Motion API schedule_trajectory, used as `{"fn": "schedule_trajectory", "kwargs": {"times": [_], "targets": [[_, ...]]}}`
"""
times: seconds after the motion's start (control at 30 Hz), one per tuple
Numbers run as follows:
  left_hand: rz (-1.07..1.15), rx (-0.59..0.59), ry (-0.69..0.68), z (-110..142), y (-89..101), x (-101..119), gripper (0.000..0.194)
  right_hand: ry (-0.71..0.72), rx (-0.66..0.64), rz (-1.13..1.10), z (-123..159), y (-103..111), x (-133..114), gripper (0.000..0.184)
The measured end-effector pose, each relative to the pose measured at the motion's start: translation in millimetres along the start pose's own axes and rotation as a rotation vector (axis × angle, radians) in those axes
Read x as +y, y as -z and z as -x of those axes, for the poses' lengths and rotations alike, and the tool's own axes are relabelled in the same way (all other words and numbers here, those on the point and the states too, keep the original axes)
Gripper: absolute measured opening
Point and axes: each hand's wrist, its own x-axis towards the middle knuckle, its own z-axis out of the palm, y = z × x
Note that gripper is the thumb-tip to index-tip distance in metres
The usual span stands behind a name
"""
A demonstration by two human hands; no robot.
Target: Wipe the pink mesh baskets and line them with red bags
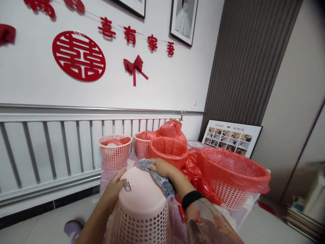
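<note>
A pale pink perforated plastic basket (pixel 142 210) stands upside down in front of me, its solid base facing up with a small label (pixel 130 185) on it. My left hand (pixel 116 188) grips the base's left edge, thumb close to the label. In my right hand (pixel 160 166) is a grey speckled cloth (pixel 162 183), pressed against the base's far right edge and hanging down its right side. Just beyond that hand is a red perforated basket (pixel 169 150). The basket's lower rim is cut off by the frame's bottom edge.
A pink basket (pixel 115 157) with a red bag inside stands at the back left. Another (pixel 142 147) sits beside red plastic bags (pixel 172 130). On the right, a larger basket (pixel 230 193) is lined with red plastic. All share a cloth-covered table (pixel 132 162) near a white radiator (pixel 63 145).
</note>
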Motion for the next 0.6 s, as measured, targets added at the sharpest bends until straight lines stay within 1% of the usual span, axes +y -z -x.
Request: {"fn": "schedule_trajectory", "kwargs": {"times": [0.1, 0.17, 0.23, 0.33, 0.4, 0.43, 0.5, 0.6], "targets": [[0.013, 0.004, 0.007, -1, 0.4, -1, 0.071, 0.017, -0.024, -0.003, 33, 9, 5, 0.031], [0.019, 0.013, -0.004, -3, 1.5, -3, 0.070, 0.011, 0.020, -0.002, 60, 8, 7, 0.039], [0.027, 0.021, -0.015, -5, 2.7, -5, 0.069, -0.020, 0.109, 0.011, 88, -2, 7, 0.043], [0.044, 0.018, -0.026, -6, 3.2, -7, 0.068, -0.090, 0.282, 0.075, 126, -27, 2, 0.044], [0.057, 0.021, -0.030, -4, 2.2, -8, 0.068, -0.105, 0.355, 0.164, 145, -46, -8, 0.042], [0.064, 0.026, -0.027, -2, 1.5, -7, 0.068, -0.096, 0.374, 0.215, 152, -56, -14, 0.041], [0.073, 0.034, -0.021, 1, 0.2, -6, 0.068, -0.047, 0.370, 0.307, 160, -76, -29, 0.043], [0.073, 0.037, -0.039, 1, 0.7, -7, 0.069, 0.036, 0.326, 0.412, 153, -107, -50, 0.049]]}}
